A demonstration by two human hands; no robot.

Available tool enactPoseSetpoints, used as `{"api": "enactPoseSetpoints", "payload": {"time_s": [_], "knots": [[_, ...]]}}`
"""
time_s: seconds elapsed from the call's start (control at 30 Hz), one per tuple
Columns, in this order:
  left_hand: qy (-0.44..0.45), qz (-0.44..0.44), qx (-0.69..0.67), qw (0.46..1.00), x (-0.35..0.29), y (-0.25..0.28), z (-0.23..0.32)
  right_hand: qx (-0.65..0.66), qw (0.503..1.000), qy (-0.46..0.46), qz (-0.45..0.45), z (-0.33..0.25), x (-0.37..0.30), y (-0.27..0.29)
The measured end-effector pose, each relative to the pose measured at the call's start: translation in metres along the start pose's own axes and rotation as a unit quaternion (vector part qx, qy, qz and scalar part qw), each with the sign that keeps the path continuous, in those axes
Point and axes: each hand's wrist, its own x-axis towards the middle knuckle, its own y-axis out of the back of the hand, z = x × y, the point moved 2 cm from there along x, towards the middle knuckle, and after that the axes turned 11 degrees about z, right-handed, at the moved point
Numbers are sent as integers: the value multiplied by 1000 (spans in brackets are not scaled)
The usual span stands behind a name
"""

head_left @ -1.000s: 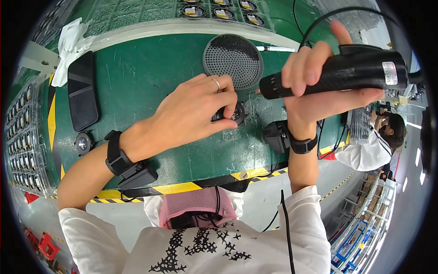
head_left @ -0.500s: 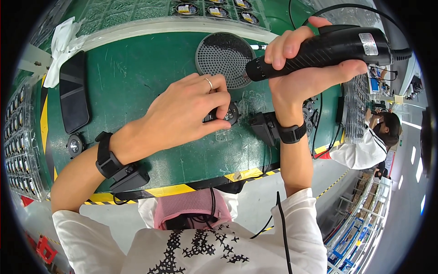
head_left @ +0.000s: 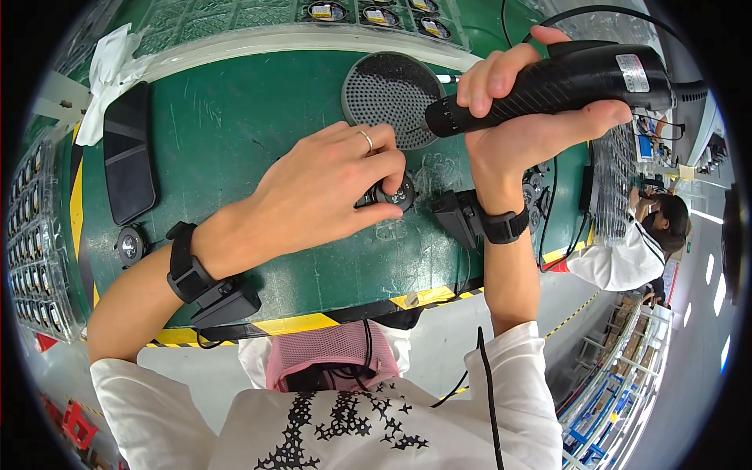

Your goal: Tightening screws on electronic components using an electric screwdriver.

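Note:
My right hand [head_left: 517,129] is wrapped around a black electric screwdriver [head_left: 560,84], which lies nearly level and points left. Its bit reaches over the right edge of a round grey screw tray [head_left: 363,103]; the tray has rows of holes and a heap of small dark screws at its far side. My left hand [head_left: 329,176], a ring on one finger, has its fingers curled on a small round black part [head_left: 402,193] on the green table. My fingers partly cover that part.
A black phone [head_left: 130,157] lies at the left, with another round part [head_left: 131,244] near it. More round parts [head_left: 535,194] sit beyond my right wrist. Clear plastic trays [head_left: 227,23] line the back. A co-worker [head_left: 627,254] sits at the right.
The whole view has shifted slightly. My hands keep their holds, with the screwdriver bit still over the tray edge and the round part under my left fingers.

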Motion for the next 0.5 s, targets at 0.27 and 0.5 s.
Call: {"api": "enactPoseSetpoints", "payload": {"time_s": [0.27,0.5], "knots": [[-26,29,15,999,0,-2,4,23,1000,-5,-11,0,0,-1],[-78,25,17,996,-3,-1,5,21,1000,-5,-11,0,-4,-3]]}}
